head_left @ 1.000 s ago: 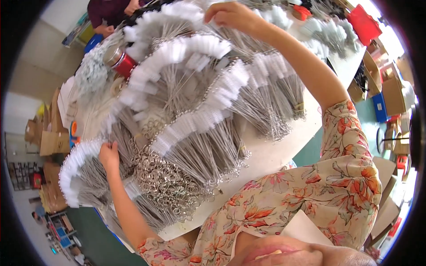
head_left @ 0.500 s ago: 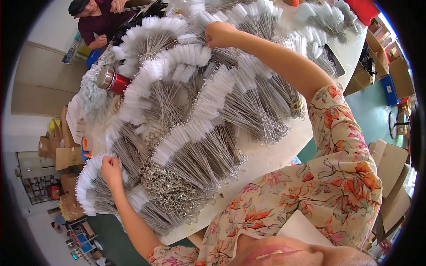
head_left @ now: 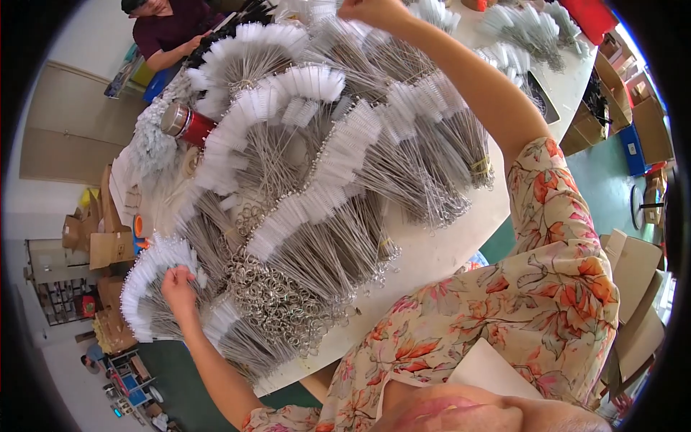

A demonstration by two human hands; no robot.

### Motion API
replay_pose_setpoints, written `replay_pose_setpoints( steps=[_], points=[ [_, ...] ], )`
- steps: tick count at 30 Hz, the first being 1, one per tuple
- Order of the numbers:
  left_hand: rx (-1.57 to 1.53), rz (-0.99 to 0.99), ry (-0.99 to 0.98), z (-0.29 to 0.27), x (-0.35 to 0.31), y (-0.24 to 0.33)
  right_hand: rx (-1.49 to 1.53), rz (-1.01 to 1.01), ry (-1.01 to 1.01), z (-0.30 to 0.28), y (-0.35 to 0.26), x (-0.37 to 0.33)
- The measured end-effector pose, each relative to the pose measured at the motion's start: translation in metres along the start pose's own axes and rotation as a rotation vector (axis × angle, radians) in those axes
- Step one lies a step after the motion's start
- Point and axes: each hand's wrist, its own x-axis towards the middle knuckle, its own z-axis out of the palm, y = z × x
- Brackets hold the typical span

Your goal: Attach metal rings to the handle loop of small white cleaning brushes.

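Observation:
Low at the left, my left hand has its fingers curled together over a fan of white-bristled wire brushes; what they pinch is too small to make out. Stretched to the far edge of the view, my right hand is closed above more wire brushes, its fingertips partly cut off. Between my arms lie several fanned bundles of these brushes, bristles away from me. A heap of metal rings sits nearest me.
A red flask with a steel lid lies among the bundles at the left. Across the table sits another person beside black brushes. Orange-handled scissors are at the left edge. Cardboard boxes stand on the right.
My right hand has moved farther away, to the top of the view. My left hand has come slightly nearer me. The other person's raised hand has dropped.

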Motion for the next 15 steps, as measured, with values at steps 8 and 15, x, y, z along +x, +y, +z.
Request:
replay_pose_setpoints(
  steps=[8,15],
  points=[
    [-0.603,-0.216,-0.093,0.024,0.013,0.022,-0.49,-0.123,0.078,-0.009,0.079,0.01],
    [0.175,0.136,-0.34,0.048,-0.03,0.043,-0.458,0.44,-0.108,-0.019,0.115,-0.022]
  ],
)
